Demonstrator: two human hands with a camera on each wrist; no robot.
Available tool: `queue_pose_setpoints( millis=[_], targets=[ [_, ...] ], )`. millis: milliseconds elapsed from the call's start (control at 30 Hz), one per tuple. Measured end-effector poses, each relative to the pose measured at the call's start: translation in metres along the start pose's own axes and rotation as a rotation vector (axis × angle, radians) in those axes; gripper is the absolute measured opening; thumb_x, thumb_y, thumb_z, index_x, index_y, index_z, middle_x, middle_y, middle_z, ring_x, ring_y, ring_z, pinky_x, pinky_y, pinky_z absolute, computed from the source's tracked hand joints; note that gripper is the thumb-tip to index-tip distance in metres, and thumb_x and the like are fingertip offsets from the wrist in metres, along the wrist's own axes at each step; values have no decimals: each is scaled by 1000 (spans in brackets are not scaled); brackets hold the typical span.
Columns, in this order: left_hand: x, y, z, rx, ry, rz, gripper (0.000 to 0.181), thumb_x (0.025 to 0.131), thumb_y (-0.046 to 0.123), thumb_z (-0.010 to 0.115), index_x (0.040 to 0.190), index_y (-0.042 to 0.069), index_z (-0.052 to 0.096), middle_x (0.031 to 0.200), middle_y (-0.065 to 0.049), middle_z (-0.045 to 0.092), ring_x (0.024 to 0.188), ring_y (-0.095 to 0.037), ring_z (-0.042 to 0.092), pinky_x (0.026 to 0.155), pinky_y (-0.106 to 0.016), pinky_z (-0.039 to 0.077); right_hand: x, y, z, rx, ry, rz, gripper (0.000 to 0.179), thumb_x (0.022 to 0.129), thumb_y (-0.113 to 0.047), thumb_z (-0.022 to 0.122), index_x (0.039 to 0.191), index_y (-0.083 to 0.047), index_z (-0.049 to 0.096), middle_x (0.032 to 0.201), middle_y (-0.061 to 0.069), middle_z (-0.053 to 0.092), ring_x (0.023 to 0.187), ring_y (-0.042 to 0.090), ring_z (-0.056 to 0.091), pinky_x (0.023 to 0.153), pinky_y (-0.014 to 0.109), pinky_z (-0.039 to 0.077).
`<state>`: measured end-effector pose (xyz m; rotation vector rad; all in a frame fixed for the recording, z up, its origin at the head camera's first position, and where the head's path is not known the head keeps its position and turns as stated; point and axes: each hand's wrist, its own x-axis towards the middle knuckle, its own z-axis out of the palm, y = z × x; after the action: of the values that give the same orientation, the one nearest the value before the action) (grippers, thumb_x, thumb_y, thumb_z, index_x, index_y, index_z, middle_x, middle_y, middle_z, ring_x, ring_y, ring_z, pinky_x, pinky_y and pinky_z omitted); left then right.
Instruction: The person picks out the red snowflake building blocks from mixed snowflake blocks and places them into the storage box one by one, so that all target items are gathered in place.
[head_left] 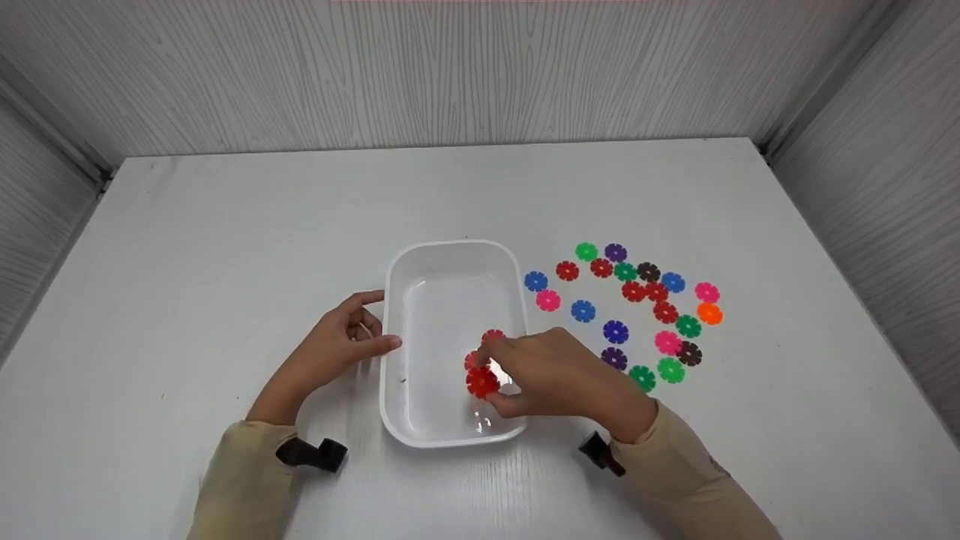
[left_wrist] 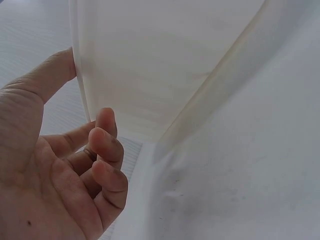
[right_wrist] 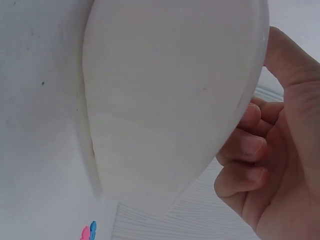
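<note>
A white rectangular tray (head_left: 439,315) lies on the table between the hands. My left hand (head_left: 337,341) grips its left side, thumb over the rim and index finger against the outer wall. In the left wrist view, the other fingers of the left hand (left_wrist: 75,170) curl loosely beside the wall. My right hand (head_left: 559,375) reaches over the tray's right rim and pinches a red flower-shaped disc (head_left: 481,383) between thumb and fingers. Two lighter red discs, one being the far disc (head_left: 493,335), show beside these fingers inside the tray. The wall hides the right fingertips in the right wrist view.
Right of the tray, several flower-shaped discs in blue, pink, green, purple, red, brown and orange, such as the orange disc (head_left: 709,313), are scattered over the white table (head_left: 262,225). Grey wood-grain panels (head_left: 450,75) enclose the table's back and sides.
</note>
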<state>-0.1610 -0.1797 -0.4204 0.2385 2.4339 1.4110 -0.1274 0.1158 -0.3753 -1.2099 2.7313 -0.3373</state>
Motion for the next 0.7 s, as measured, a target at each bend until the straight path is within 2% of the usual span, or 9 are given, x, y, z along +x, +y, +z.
queue_pose_setpoints(
  millis=[100,200,300,400,533,700],
  targets=[
    [0,0,0,1,2,-1,74,84,31,74,146,10,38,95,-4,54,75,-13,48,66,-23,41,0,0,1,2,-19,-10,45,83,-34,73,121,-16,59,82,-2,72,56,7,54,53,15,40],
    [-1,0,0,3,5,-2,74,84,31,74,146,10,38,95,-4,54,75,-13,49,65,-23,41,0,4,0,10,-7,-20,48,83,-34,74,125,-16,58,92,-1,74,56,8,55,53,16,41],
    [-1,0,0,5,5,-11,73,84,32,74,145,12,38,95,-4,54,75,-13,49,66,-24,41,-1,10,-4,39,8,8,48,83,-33,74,126,-16,58,100,0,73,58,10,55,53,17,43],
    [-1,0,0,6,6,-12,73,84,32,73,145,12,39,95,-4,54,75,-13,49,65,-24,41,-4,20,-10,70,22,76,48,83,-32,75,125,-17,58,96,0,72,64,11,58,55,19,46],
    [-1,0,0,0,8,-10,73,84,31,73,145,11,38,95,-4,55,75,-13,49,64,-24,42,-11,40,-21,125,50,215,52,82,-31,77,129,-20,56,87,3,65,68,12,55,57,21,47],
    [0,0,-1,-2,7,-13,74,84,31,74,146,12,38,95,-4,55,76,-13,49,65,-24,41,-24,73,-31,224,86,381,52,85,-30,74,133,-22,54,83,5,56,71,15,48,57,23,43]
  ],
)
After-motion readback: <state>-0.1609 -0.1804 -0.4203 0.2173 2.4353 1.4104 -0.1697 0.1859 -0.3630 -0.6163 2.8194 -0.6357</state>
